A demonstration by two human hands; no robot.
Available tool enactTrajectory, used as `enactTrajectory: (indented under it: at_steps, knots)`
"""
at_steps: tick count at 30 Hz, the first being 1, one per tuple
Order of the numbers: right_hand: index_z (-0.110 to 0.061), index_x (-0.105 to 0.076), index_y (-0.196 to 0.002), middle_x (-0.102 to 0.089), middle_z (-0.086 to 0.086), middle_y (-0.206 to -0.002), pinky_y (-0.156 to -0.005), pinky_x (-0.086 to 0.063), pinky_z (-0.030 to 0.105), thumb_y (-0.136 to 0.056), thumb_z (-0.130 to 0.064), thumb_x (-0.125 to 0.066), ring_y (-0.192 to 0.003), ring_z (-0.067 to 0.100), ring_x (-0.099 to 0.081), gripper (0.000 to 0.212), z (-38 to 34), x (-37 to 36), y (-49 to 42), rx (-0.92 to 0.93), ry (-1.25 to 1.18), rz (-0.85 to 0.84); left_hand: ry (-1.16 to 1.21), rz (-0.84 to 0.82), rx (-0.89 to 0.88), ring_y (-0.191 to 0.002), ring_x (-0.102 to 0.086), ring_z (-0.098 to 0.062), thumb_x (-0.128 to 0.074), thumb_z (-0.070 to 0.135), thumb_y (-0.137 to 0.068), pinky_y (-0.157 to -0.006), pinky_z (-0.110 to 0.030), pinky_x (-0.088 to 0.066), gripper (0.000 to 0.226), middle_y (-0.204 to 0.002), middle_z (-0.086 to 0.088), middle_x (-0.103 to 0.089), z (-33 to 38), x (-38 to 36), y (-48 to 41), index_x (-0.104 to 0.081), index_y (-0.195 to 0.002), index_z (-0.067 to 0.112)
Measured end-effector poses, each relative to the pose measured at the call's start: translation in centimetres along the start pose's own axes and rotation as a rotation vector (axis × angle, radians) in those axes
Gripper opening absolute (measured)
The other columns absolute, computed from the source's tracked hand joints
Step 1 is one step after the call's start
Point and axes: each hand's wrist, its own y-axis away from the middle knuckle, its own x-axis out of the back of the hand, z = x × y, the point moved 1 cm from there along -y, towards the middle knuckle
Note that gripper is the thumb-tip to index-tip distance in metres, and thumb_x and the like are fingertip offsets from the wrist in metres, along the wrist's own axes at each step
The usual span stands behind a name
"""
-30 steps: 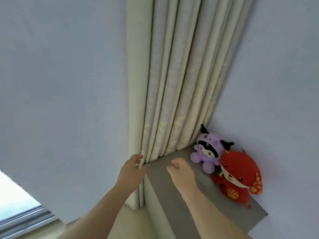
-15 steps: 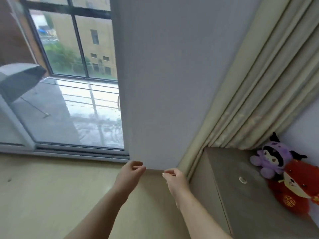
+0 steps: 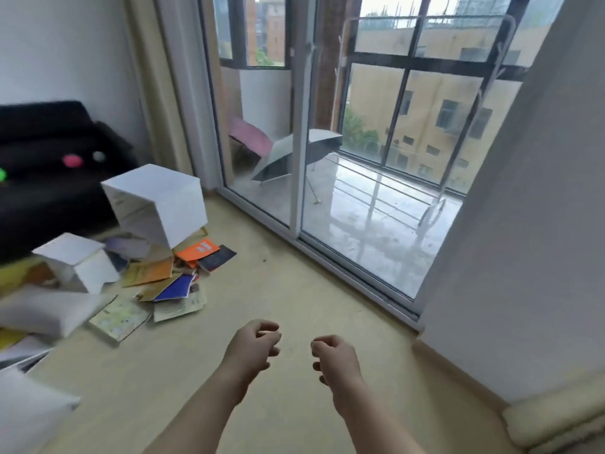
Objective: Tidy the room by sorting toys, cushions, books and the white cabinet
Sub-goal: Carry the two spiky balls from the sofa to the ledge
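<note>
My left hand (image 3: pixel 253 347) and my right hand (image 3: pixel 334 355) hang over bare floor at the lower middle, fingers loosely curled, nothing in either. To the left a white cabinet (image 3: pixel 157 204) lies tipped over on a scatter of books (image 3: pixel 163 283). A smaller white box (image 3: pixel 77 260) lies beside it. White cushions (image 3: pixel 45 309) lie at the left edge, another cushion (image 3: pixel 26 411) at the bottom left. On the black sofa (image 3: pixel 49 178) at the far left sit a pink ball (image 3: pixel 72 160), a grey ball (image 3: pixel 98 156) and a green ball (image 3: pixel 2 174).
A sliding glass door (image 3: pixel 343 178) fills the far side, with a grey umbrella (image 3: pixel 294 155) on the balcony beyond. A white wall (image 3: pixel 523 257) and bunched curtain hem (image 3: pixel 556 424) stand at the right. Beige floor (image 3: pixel 294 280) stretches between me and the books.
The view has swung left from the curtain corner with the plush toys to the room with the cabinet and books. Both hands stay held out in front, holding nothing.
</note>
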Motion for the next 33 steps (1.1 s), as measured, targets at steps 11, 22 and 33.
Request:
enactTrajectory:
  at_steps: [11, 22, 33]
  knots:
    - [-0.014, -0.058, -0.086, -0.055, 0.002, -0.079, -0.056, -0.036, 0.023, -0.090, -0.011, -0.051, -0.072, 0.017, -0.053, 0.008, -7.4, -35.6, 6.0, 0.057, 0.152, -0.403, 0.136, 0.452, 0.056, -0.084, -0.058, -0.019, -0.052, 0.017, -0.092, -0.065, -0.027, -0.044, 0.009, -0.088, -0.004, -0.061, -5.7, 35.2, -1.0, -0.059, -0.092, 0.022]
    - [-0.013, -0.054, -0.081, -0.049, 0.003, -0.077, -0.056, -0.033, 0.022, -0.090, -0.008, -0.048, -0.067, 0.017, -0.048, 0.013, -11.6, -63.8, 9.2, -0.003, 0.239, -0.634, 0.245, 0.675, 0.146, -0.083, -0.055, -0.020, -0.053, 0.017, -0.091, -0.067, -0.028, -0.043, 0.009, -0.089, -0.007, -0.062, -11.0, 61.7, -3.6, -0.060, -0.088, 0.022]
    - [-0.011, -0.056, -0.079, -0.051, 0.008, -0.075, -0.051, -0.035, 0.023, -0.085, -0.006, -0.043, -0.063, 0.019, -0.048, 0.015, -17.7, -91.2, 4.3, 0.042, 0.344, -0.828, 0.247, 0.843, 0.181, -0.084, -0.064, -0.019, -0.054, 0.017, -0.089, -0.068, -0.027, -0.045, 0.012, -0.090, -0.001, -0.065, -11.4, 82.8, -14.9, -0.060, -0.082, 0.026]
